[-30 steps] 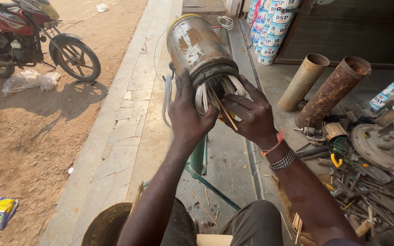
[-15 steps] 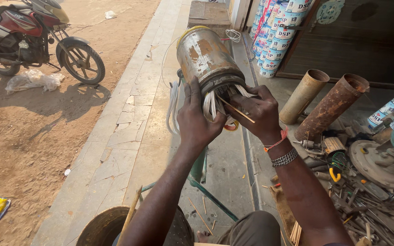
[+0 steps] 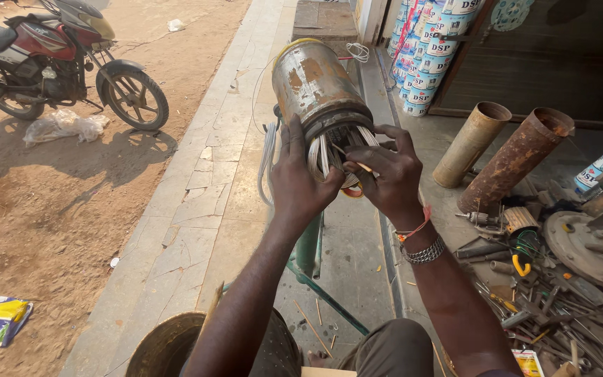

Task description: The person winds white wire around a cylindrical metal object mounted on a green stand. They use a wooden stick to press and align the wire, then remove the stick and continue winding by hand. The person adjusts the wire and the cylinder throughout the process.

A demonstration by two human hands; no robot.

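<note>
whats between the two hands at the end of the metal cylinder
In the head view, a bundle of white winding wires fanning out of the rusty metal cylinder lies between the left hand and right hand.

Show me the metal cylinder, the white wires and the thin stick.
metal cylinder (image 3: 319,84), head view, rusty side wall
white wires (image 3: 322,155), head view, loops at open end
thin stick (image 3: 361,167), head view, shaft by right fingers

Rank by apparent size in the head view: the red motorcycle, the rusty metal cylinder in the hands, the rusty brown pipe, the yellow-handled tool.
1. Red motorcycle, partly cut off by the frame.
2. Rusty metal cylinder, though it is nearest the camera, so its rank is unsure.
3. Rusty brown pipe, close in apparent size to the cylinder.
4. Yellow-handled tool.
</note>
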